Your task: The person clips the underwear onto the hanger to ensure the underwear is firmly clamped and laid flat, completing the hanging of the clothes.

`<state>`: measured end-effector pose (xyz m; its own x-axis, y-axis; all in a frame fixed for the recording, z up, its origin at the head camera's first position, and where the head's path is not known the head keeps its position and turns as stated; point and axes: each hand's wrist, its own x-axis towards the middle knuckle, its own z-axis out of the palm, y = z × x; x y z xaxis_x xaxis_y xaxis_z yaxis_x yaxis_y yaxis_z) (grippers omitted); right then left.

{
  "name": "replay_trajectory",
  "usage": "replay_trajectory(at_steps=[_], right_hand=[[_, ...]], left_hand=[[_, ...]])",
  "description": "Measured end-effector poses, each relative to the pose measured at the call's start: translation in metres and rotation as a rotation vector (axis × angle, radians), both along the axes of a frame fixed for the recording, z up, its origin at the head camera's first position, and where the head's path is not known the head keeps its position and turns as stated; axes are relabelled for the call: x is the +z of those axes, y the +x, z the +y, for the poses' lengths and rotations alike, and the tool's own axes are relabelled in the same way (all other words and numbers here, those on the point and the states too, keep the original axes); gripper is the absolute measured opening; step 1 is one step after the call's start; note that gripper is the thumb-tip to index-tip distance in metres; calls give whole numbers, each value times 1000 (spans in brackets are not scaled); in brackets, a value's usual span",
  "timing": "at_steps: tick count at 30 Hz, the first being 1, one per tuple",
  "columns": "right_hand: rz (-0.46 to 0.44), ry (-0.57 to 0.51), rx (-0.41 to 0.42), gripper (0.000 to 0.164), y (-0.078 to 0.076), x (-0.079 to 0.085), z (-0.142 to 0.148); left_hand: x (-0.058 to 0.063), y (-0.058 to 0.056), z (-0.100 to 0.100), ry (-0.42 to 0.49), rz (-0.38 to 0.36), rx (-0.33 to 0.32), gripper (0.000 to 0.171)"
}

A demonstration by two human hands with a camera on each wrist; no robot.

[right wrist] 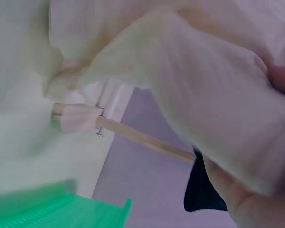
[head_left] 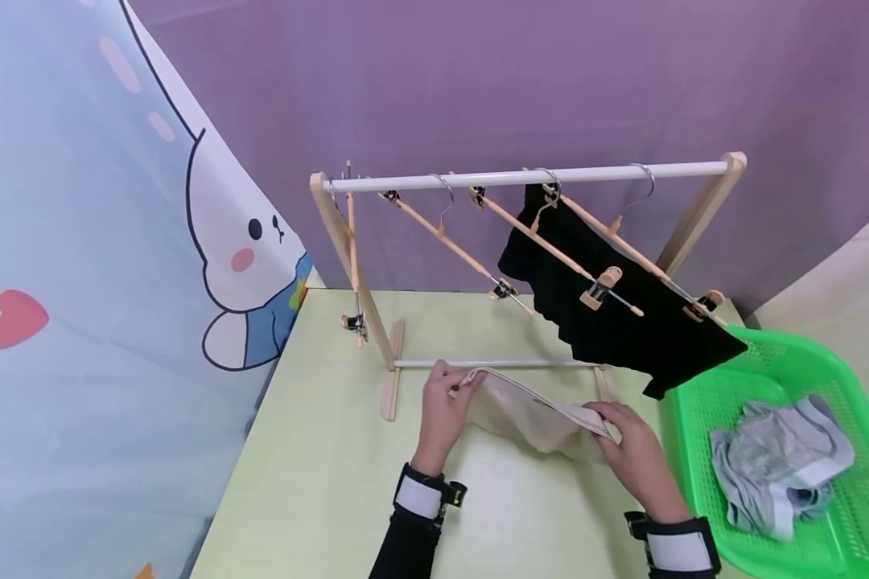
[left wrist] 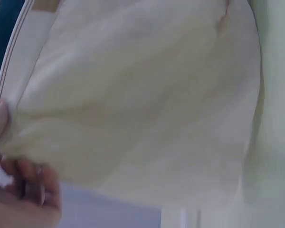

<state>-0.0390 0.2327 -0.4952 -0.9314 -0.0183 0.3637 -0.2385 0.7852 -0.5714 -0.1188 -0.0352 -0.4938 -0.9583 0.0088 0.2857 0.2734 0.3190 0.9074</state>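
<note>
A pair of beige underpants [head_left: 525, 422] hangs between my two hands above the table, waistband edge up and stretched sideways. My left hand [head_left: 442, 414] pinches the left end of the waistband between thumb and fingers. At the other end, my right hand [head_left: 636, 452] grips the band with the thumb on top. The beige cloth [left wrist: 137, 104] fills most of the left wrist view, with a brown patch near the band. Just beyond the hands stands a small wooden rack [head_left: 702, 213] with a white rail [head_left: 507, 178]. A black garment [head_left: 594, 297] is clipped to its rightmost hanger.
Three more clip hangers, including a middle one [head_left: 463, 253] and a left one [head_left: 353, 249], hang with nothing clipped. A green basket [head_left: 775, 346] at the right holds grey underwear [head_left: 782, 458]. A purple backdrop [head_left: 478, 88] stands behind the rack.
</note>
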Motion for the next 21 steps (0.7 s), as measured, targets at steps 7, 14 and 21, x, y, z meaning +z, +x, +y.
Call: replay_trajectory(at_steps=[7,14,21], right_hand=[[-77,-66,76,17,11,30,10],[-148,-204,126,15,31,74,22],[-100,-33,-42,25,8,48,14]], left_hand=[[11,4,-28,126,131,147,16],[37,21,-54,280,84,112,24],[3,13,-50,70,-54,155,29]])
